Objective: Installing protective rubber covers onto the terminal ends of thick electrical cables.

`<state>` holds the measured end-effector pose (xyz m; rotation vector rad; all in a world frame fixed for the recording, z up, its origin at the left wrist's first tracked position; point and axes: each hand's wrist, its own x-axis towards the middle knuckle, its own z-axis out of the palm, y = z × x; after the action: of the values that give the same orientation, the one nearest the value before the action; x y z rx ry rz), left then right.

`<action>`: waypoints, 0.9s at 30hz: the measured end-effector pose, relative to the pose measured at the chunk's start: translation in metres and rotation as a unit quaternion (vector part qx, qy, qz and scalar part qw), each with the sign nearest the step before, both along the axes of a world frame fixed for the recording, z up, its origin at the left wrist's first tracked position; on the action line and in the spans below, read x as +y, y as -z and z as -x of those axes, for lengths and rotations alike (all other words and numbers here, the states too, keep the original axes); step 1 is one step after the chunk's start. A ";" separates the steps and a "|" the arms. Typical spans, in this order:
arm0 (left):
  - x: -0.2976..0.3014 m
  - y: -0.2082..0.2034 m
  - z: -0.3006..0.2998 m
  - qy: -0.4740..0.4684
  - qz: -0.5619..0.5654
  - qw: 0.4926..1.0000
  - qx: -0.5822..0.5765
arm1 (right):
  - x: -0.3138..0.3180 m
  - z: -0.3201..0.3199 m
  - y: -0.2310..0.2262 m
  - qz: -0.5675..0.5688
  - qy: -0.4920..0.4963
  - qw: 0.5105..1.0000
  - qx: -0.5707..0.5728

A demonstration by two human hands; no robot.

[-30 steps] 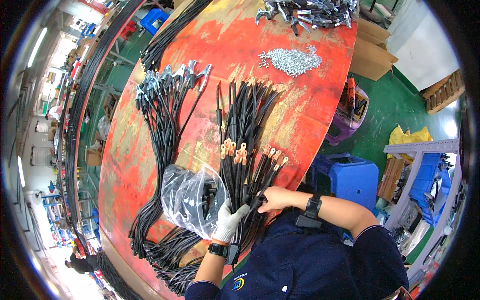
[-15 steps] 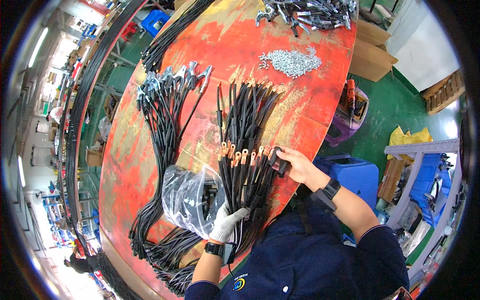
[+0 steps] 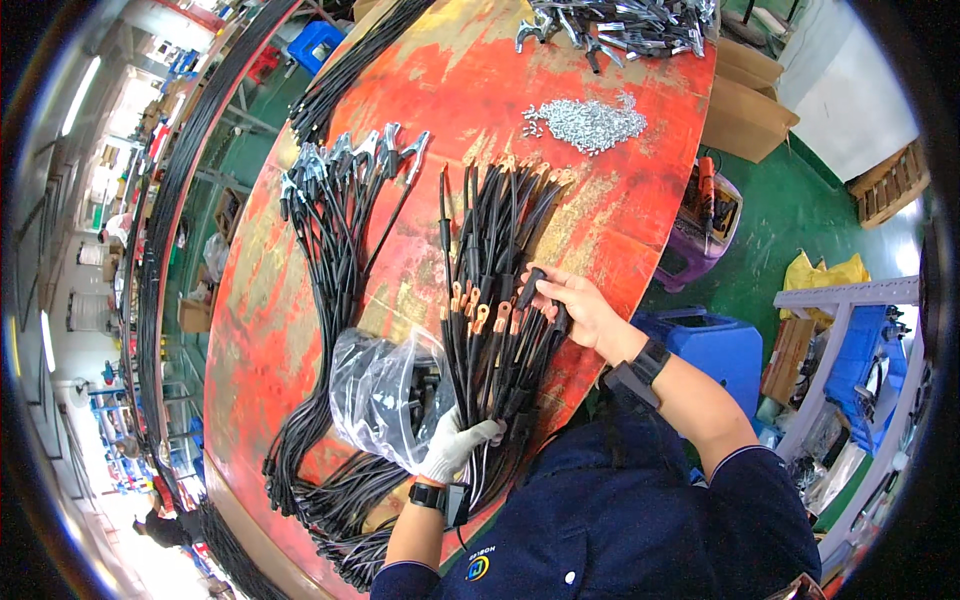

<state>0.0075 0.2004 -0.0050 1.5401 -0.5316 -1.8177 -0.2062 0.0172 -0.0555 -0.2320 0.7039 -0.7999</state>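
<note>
A white glove covers my left hand [image 3: 459, 444], which is closed round the lower part of a bundle of black cables [image 3: 478, 370]. Copper ring lugs [image 3: 482, 317] cap the cable ends in this bundle. At its right upper side, my bare right hand [image 3: 575, 305] pinches a black sleeve [image 3: 531, 287] among the lugs; another black piece lies under its palm. Whether the sleeve sits over a lug is hidden by the fingers. Beyond lies a second row of lugged cables [image 3: 500, 215] with black sleeves. Left of my glove is a clear plastic bag [image 3: 385, 395] with dark pieces inside.
The worn red table [image 3: 610, 225] also carries cables with metal clamps [image 3: 350, 165], a heap of small screws [image 3: 590, 122], and a pile of loose clamps [image 3: 630, 28]. More black cables [image 3: 365, 60] lie at the far left. Beside the table stand a blue bin [image 3: 705, 350] and a purple basket [image 3: 690, 255].
My right hand has shifted slightly left and up across the lugs, and its black sleeve now stands further left. My left hand stays on the bundle.
</note>
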 end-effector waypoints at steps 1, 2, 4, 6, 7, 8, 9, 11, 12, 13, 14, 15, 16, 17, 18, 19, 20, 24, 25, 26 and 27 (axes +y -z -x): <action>0.000 0.001 -0.001 0.009 -0.002 1.000 0.029 | -0.001 0.002 -0.002 0.000 0.000 1.000 0.001; -0.001 0.001 -0.001 0.008 -0.002 1.000 0.029 | -0.002 0.004 -0.003 0.073 -0.041 0.993 0.081; -0.001 0.000 0.000 -0.012 -0.009 0.999 0.039 | 0.001 0.004 -0.008 0.145 -0.083 0.973 0.160; 0.000 0.002 0.000 -0.008 -0.006 1.000 0.011 | 0.016 -0.001 -0.015 0.195 -0.155 0.936 0.248; -0.001 0.003 0.000 -0.001 -0.001 1.000 -0.017 | 0.025 -0.004 -0.015 0.199 -0.168 0.936 0.239; -0.001 0.007 0.000 0.000 0.000 1.000 -0.016 | 0.034 -0.006 -0.015 0.212 -0.208 0.918 0.265; 0.001 0.013 0.000 0.002 0.007 1.000 -0.025 | 0.048 -0.010 -0.008 0.231 -0.240 0.915 0.230; 0.003 0.018 0.003 -0.003 0.030 0.998 -0.052 | 0.069 -0.016 -0.007 0.247 -0.351 0.876 0.220; 0.002 0.017 0.005 -0.007 0.028 0.998 -0.054 | 0.075 -0.017 -0.013 0.244 -0.427 0.836 0.243; -0.002 0.016 0.011 -0.016 0.042 0.996 -0.071 | 0.078 -0.014 0.009 0.348 -0.535 0.728 0.250; -0.003 0.015 0.011 -0.031 0.055 0.994 -0.091 | 0.081 -0.011 0.014 0.502 -0.540 0.614 0.281; -0.003 0.017 0.009 -0.029 0.046 0.994 -0.094 | 0.081 -0.006 0.021 0.488 -0.545 0.620 0.283; -0.004 0.015 0.009 -0.027 0.046 0.994 -0.094 | 0.077 0.000 0.026 0.472 -0.549 0.627 0.287; -0.005 0.013 0.010 -0.042 0.029 0.995 -0.086 | 0.069 0.005 0.018 0.373 -0.553 0.677 0.311; -0.005 0.012 0.010 -0.056 0.012 0.995 -0.079 | 0.063 0.012 0.037 0.416 -0.449 0.736 0.287; -0.005 0.013 0.009 -0.057 0.011 0.995 -0.078 | 0.057 0.014 0.033 0.355 -0.315 0.830 0.294; -0.004 0.012 0.008 -0.053 0.016 0.996 -0.072 | 0.040 0.017 0.016 0.160 -0.252 0.916 0.269; 0.001 0.012 0.004 -0.015 0.016 0.998 -0.062 | -0.004 0.011 0.003 -0.011 0.058 0.982 0.177; 0.001 0.010 0.003 -0.001 0.012 0.998 -0.065 | -0.009 0.007 -0.005 -0.028 0.084 0.983 0.158; 0.002 0.012 0.003 0.002 0.012 0.998 -0.065 | -0.013 0.006 -0.009 -0.045 0.110 0.983 0.138; 0.004 0.016 0.003 0.012 0.017 0.998 -0.064 | -0.017 0.002 0.006 -0.040 0.121 0.983 0.132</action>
<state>0.0046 0.2043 -0.0208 1.6402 -0.6418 -1.7273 -0.2086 0.0000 -0.0616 -0.1833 1.0271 -0.9812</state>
